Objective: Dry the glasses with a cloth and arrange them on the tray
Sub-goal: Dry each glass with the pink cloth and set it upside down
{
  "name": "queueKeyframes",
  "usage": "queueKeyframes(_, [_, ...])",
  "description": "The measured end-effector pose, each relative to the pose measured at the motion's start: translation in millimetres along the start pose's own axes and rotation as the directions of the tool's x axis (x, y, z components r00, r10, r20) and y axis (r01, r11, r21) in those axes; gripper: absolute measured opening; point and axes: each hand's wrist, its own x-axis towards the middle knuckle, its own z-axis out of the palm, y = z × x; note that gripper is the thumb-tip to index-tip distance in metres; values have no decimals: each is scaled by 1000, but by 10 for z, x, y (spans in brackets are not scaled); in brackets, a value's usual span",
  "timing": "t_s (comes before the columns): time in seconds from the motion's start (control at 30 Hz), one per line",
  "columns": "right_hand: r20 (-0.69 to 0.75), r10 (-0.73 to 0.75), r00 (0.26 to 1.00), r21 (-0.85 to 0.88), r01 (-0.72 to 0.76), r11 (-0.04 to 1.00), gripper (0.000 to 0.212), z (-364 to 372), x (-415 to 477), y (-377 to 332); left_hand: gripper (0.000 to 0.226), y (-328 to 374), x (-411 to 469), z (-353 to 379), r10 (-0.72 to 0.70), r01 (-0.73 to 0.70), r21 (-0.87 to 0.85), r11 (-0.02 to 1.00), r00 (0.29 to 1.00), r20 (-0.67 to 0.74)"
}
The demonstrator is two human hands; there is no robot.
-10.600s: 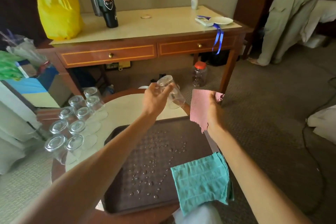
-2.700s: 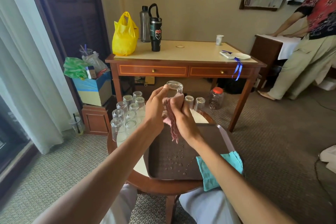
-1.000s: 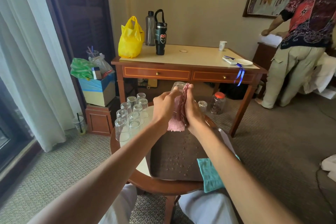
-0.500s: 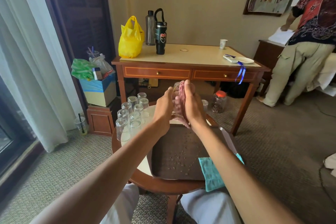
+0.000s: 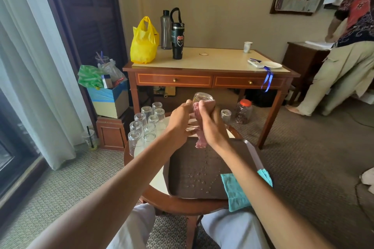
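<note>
Over the round counter (image 5: 162, 201), the left hand (image 5: 179, 122) grips the glass (image 5: 202, 97); the right hand (image 5: 213, 128), pinching the pink cloth (image 5: 200, 141), has slid lower, so drying continues.

The round wooden surface (image 5: 175, 204) carries a dark tray (image 5: 189, 160), wet with drops (image 5: 197, 176), on its right part. Upturned glasses (image 5: 144, 125) cluster just left of it; a lone glass (image 5: 225, 115) stands at the far right. A teal cloth (image 5: 235, 192) drapes over the tray's near right corner.
</note>
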Motion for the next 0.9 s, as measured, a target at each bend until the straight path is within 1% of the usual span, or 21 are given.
queueKeyframes(0.03, [-23,34,999,27,-34,999,42,-14,69,-4,34,-4,-12,21,-10,10,-2,1000,1000,12])
queueKeyframes(0.07, [-38,97,995,39,-95,995,54,-37,121,-62,41,-9,-4,41,-4,4,8,1000,1000,30])
queueKeyframes(0.1, [-38,150,988,37,-148,988,66,-49,172,-109,46,0,-15,68,9,-11,29,1000,999,48])
queueKeyframes(0.13, [-37,208,977,27,-207,978,75,-71,205,-166,45,4,-6,93,33,-37,58,998,998,56])
queueKeyframes(0.2, [-29,326,945,60,-324,944,79,-98,237,-240,38,16,-11,133,100,-105,130,986,994,42])
queueKeyframes(0.23, [2,367,930,80,-366,927,79,-101,203,-260,38,20,-10,141,123,-126,151,980,992,30])
queueKeyframes(0.3, [37,363,931,71,-365,928,70,-96,85,-248,38,34,-10,137,148,-147,148,978,989,4])
queueKeyframes(0.4, [156,234,960,0,-237,971,46,-67,-77,-139,40,39,37,65,148,-147,114,983,989,-6])
queueKeyframes(0.43, [175,193,965,-1,-196,981,36,-58,-129,-151,38,49,30,41,142,-140,106,984,990,-10])
queueKeyframes(0.5, [135,128,982,-30,-125,992,21,-63,-158,-143,31,48,8,19,96,-94,97,991,995,-11])
queueKeyframes(0.53, [100,90,991,-41,-86,995,22,-71,-136,-133,28,40,4,21,60,-61,83,995,998,7])
queueKeyframes(0.6, [-5,38,999,-32,-38,999,35,-76,-63,-141,31,41,-17,49,-3,2,41,999,999,37])
queueKeyframes(0.63, [-64,35,997,-23,-36,999,41,-74,3,-131,36,68,-56,76,-25,24,16,1000,998,52])
queueKeyframes(0.7, [-143,67,987,-29,-72,997,57,-65,136,-166,50,105,-79,102,-23,21,26,999,998,62])
queueKeyframes(0.77, [-135,142,981,-24,-146,989,68,-97,179,-286,60,122,-73,134,28,-33,99,995,998,49])
queueKeyframes(0.8, [-112,200,973,-17,-203,979,71,-110,180,-331,58,120,-71,151,58,-63,133,989,998,39])
queueKeyframes(0.87, [-77,327,942,-32,-330,943,80,-131,142,-371,49,94,-41,161,92,-93,167,982,996,11])
queueKeyframes(0.9, [-57,352,934,-39,-354,934,82,-137,90,-358,46,79,-24,160,106,-103,173,980,994,-3])
